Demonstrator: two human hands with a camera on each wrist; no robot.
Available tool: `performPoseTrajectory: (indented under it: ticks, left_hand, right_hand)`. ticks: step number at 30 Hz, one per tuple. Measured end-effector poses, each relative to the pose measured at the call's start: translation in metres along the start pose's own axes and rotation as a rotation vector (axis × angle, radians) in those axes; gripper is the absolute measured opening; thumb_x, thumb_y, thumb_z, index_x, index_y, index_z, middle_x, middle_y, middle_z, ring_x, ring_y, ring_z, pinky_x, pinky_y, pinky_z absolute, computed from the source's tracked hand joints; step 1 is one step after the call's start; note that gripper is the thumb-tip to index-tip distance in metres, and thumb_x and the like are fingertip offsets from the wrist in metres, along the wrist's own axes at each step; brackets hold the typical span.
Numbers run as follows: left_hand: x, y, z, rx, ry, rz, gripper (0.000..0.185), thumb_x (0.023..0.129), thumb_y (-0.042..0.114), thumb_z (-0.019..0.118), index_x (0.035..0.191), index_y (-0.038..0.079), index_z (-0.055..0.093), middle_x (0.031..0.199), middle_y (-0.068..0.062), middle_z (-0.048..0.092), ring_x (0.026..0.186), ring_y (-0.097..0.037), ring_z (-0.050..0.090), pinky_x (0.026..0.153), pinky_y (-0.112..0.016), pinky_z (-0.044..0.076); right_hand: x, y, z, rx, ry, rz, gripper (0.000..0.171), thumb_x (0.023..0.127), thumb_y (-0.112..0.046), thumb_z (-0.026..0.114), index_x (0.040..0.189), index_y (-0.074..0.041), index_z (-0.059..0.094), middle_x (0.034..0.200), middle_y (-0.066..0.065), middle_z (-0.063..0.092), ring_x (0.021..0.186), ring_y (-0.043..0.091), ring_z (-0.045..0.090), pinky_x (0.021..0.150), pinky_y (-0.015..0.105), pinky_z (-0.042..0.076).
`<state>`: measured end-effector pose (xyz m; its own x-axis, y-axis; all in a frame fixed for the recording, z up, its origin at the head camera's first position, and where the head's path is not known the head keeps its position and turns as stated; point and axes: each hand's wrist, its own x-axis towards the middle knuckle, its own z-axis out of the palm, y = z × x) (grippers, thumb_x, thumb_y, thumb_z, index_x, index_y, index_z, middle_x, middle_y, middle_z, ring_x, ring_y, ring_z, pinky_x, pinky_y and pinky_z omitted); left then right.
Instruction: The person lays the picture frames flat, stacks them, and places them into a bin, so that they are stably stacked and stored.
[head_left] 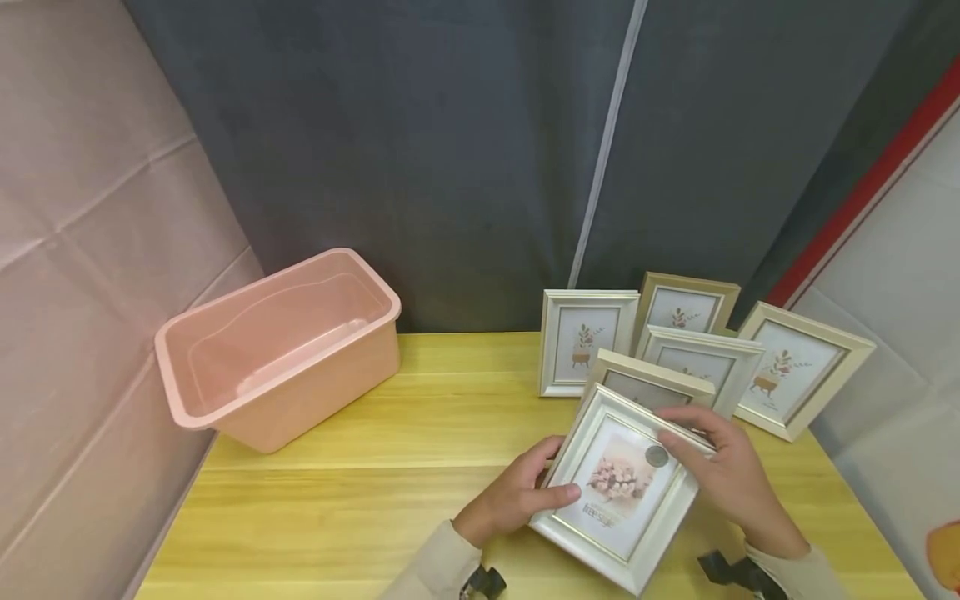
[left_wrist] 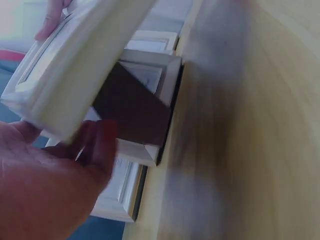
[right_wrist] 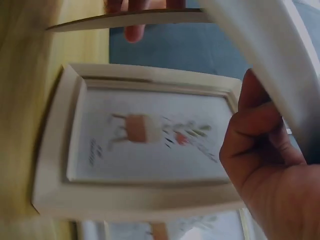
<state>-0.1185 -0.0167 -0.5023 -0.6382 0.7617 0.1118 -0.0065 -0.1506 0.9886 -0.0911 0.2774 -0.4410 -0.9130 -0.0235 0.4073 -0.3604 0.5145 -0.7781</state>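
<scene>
Both hands hold a white picture frame, tilted back, with a pink flower print and a round grey sticker inside. My left hand grips its left edge, thumb on the front border. My right hand holds the upper right corner, thumb over the front and fingers behind. In the left wrist view a dark brown stand flap sticks out behind the held frame. Close behind stands a cream frame, whose plant-pot print shows in the right wrist view, where my right hand overlaps its edge.
More frames stand at the back right: a white frame, a tan frame, another white frame and a beige frame. A pink plastic bin sits at the left of the wooden table. A dark curtain hangs behind.
</scene>
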Motion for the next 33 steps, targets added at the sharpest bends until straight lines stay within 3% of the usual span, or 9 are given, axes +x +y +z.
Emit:
performPoseTrajectory:
  ticks: [3, 8, 14, 22, 29, 33]
  left_hand:
    - [-0.008, 0.002, -0.006, 0.037, 0.048, -0.010, 0.061, 0.105, 0.030, 0.060, 0.159, 0.010, 0.039, 0.136, -0.029, 0.062, 0.105, -0.007, 0.073, 0.091, -0.036, 0.065]
    - [-0.021, 0.003, -0.017, 0.085, 0.104, -0.042, 0.059, 0.104, 0.032, 0.060, 0.157, 0.012, 0.044, 0.136, -0.018, 0.054, 0.105, -0.011, 0.071, 0.089, -0.037, 0.065]
    - [-0.035, 0.003, -0.030, 0.039, 0.113, -0.045, 0.058, 0.105, 0.028, 0.061, 0.156, 0.007, 0.044, 0.133, -0.027, 0.064, 0.098, -0.012, 0.075, 0.087, -0.040, 0.066]
    - [-0.065, 0.002, -0.049, 0.133, 0.179, -0.074, 0.052, 0.104, 0.026, 0.062, 0.153, 0.013, 0.049, 0.141, -0.019, 0.058, 0.116, -0.017, 0.066, 0.098, -0.031, 0.059]
    - [-0.081, -0.001, -0.052, 0.122, 0.217, -0.030, 0.060, 0.103, 0.016, 0.061, 0.159, 0.010, 0.040, 0.145, -0.027, 0.053, 0.121, -0.023, 0.064, 0.098, -0.034, 0.061]
    - [-0.089, -0.005, -0.052, 0.091, 0.231, 0.016, 0.066, 0.103, 0.009, 0.061, 0.163, 0.008, 0.033, 0.150, -0.032, 0.046, 0.127, -0.026, 0.061, 0.103, -0.032, 0.059]
  right_hand:
    - [0.005, 0.003, 0.014, 0.033, -0.006, 0.013, 0.027, 0.093, 0.008, 0.072, 0.119, 0.000, 0.074, 0.115, -0.022, 0.073, 0.107, -0.005, 0.066, 0.096, 0.008, 0.047]
    - [0.009, 0.003, 0.032, 0.077, 0.006, 0.037, 0.024, 0.095, 0.006, 0.071, 0.118, 0.002, 0.072, 0.119, -0.022, 0.072, 0.111, -0.008, 0.064, 0.098, 0.008, 0.046]
    - [0.007, -0.001, 0.049, 0.157, 0.003, 0.097, 0.021, 0.098, 0.003, 0.069, 0.119, 0.003, 0.070, 0.115, -0.024, 0.072, 0.109, -0.006, 0.065, 0.093, 0.010, 0.051]
    - [-0.004, 0.000, 0.073, 0.204, 0.012, 0.204, 0.024, 0.102, -0.003, 0.067, 0.126, 0.000, 0.069, 0.112, -0.020, 0.072, 0.103, 0.000, 0.066, 0.087, 0.014, 0.053]
    - [-0.011, 0.001, 0.083, 0.273, 0.005, 0.309, 0.028, 0.107, -0.008, 0.060, 0.133, 0.002, 0.063, 0.108, -0.014, 0.072, 0.090, 0.007, 0.069, 0.072, 0.026, 0.063]
    - [-0.012, 0.000, 0.088, 0.309, 0.013, 0.366, 0.029, 0.108, -0.009, 0.058, 0.135, 0.000, 0.062, 0.109, -0.013, 0.071, 0.088, 0.010, 0.069, 0.071, 0.029, 0.064]
